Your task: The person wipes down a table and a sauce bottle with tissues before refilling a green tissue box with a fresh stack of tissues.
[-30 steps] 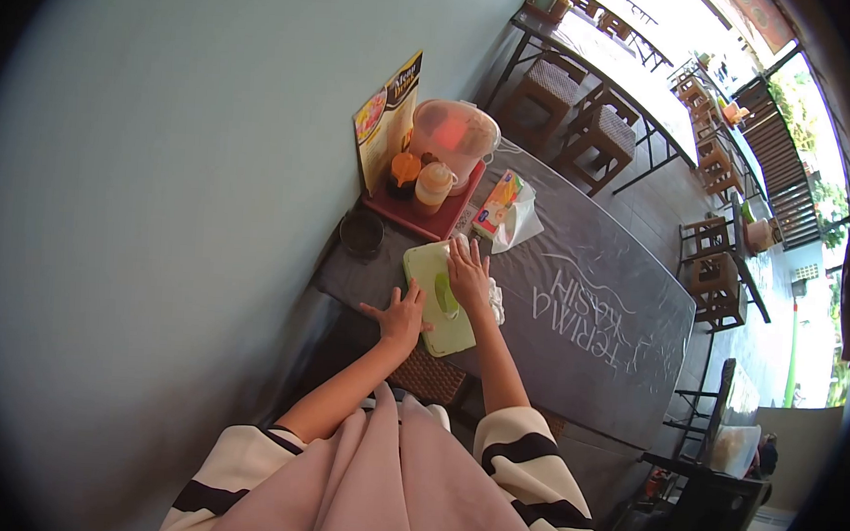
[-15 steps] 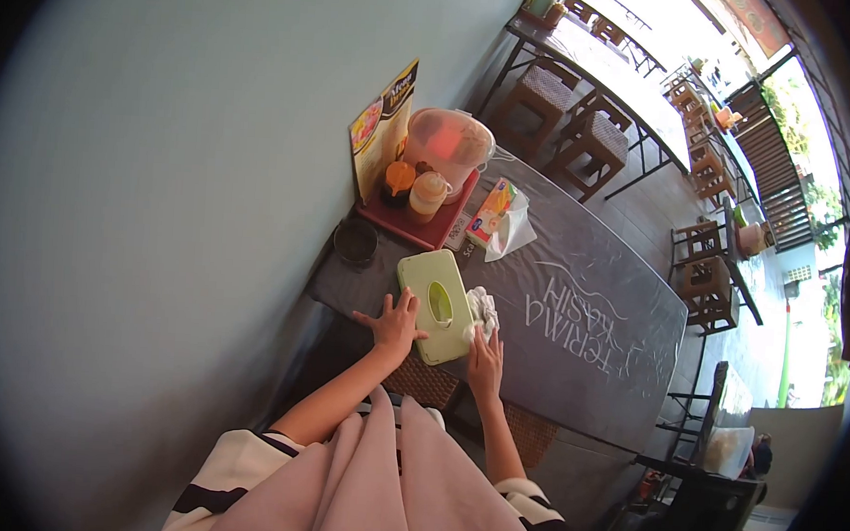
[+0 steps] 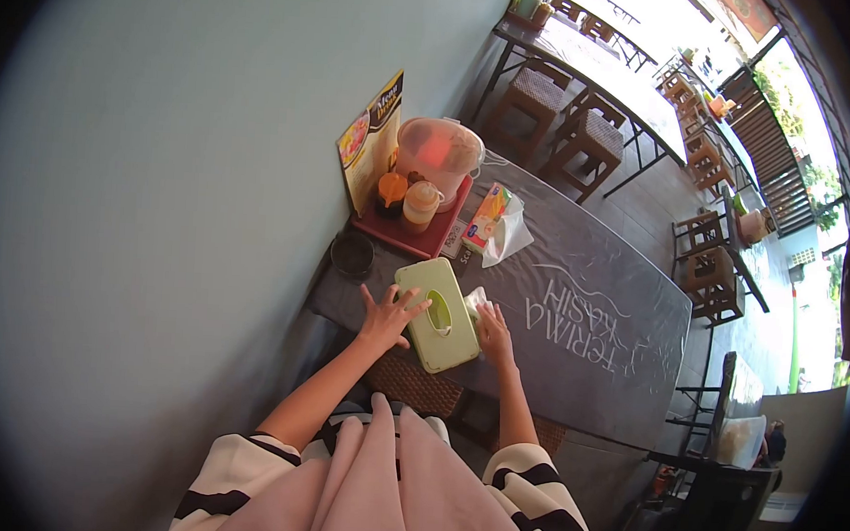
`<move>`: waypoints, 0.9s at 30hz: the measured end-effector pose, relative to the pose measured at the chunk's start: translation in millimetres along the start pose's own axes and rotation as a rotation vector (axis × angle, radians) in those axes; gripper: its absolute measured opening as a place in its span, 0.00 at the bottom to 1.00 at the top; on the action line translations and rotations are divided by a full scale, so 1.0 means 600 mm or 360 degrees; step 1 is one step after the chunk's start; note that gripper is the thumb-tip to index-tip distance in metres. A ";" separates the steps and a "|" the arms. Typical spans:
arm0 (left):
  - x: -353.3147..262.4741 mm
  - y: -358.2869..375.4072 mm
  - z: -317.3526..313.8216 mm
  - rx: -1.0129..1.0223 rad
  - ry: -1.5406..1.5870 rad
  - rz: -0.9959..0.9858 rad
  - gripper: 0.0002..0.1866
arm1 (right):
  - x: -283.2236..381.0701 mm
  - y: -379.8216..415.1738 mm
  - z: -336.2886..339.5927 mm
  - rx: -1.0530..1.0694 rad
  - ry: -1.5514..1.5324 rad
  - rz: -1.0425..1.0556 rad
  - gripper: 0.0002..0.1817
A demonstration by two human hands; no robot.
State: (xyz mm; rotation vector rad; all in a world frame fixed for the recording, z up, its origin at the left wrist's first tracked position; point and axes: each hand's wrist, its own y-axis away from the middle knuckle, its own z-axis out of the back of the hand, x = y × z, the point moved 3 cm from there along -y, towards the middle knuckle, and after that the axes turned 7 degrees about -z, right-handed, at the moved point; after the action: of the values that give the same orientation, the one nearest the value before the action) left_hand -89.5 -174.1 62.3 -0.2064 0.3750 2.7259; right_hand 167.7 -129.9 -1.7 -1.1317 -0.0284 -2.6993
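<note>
A light green tissue box [image 3: 425, 337] with an oval opening lies on the dark table near its front edge. My left hand [image 3: 384, 318] rests on the box's left side with its fingers spread. Right of the box, my right hand [image 3: 494, 333] is over a crumpled white tissue [image 3: 476, 297], of which only a part shows. The fingers of that hand are stretched out. Behind the box lies an orange and green tissue packet [image 3: 486, 217] with a white sheet pulled out.
A red tray [image 3: 417, 243] holds a lidded tub [image 3: 439, 151], two sauce bottles and a menu stand [image 3: 369, 142]. A dark bowl [image 3: 353, 254] sits by the wall. Printed letters mark the tabletop [image 3: 583, 370]. Stools and tables stand beyond.
My left hand has shifted up onto the box's edge. My right hand has moved up over the crumpled tissue, covering more of it. The view has shifted slightly.
</note>
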 end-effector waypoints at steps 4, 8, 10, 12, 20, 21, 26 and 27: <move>0.023 -0.011 -0.018 -0.0178 -0.0211 -0.0203 0.50 | -0.009 0.019 -0.004 0.0250 0.0185 -0.0105 0.26; 0.029 -0.025 -0.044 -0.0227 -0.0242 -0.0345 0.45 | -0.004 0.041 0.016 0.0241 0.0300 -0.0050 0.33; 0.032 -0.031 -0.050 -0.0279 -0.0223 -0.0396 0.44 | -0.009 0.042 0.021 0.0253 0.0327 -0.0008 0.35; 0.032 -0.033 -0.053 -0.0403 -0.0192 -0.0492 0.39 | -0.012 0.041 0.019 0.0265 0.0375 0.0139 0.39; 0.031 0.002 -0.053 -0.0422 -0.0045 -0.0707 0.28 | -0.016 0.047 -0.019 0.0140 0.0474 0.0020 0.34; 0.031 0.007 -0.053 -0.0476 -0.0057 -0.0718 0.28 | -0.017 0.050 -0.022 0.0131 0.0468 0.0016 0.34; 0.033 0.020 -0.038 -0.0642 0.0132 -0.0666 0.28 | 0.012 0.067 0.001 -0.0246 0.0624 -0.0244 0.33; 0.033 0.022 -0.026 -0.0743 0.0209 -0.0605 0.28 | 0.020 0.073 0.010 -0.0415 0.0578 -0.0344 0.34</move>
State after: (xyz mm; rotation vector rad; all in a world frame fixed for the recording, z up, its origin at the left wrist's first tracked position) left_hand -111.5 -183.7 46.7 -0.5246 -0.2531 2.3840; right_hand 172.6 -174.3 8.5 -0.7125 0.2813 -3.1339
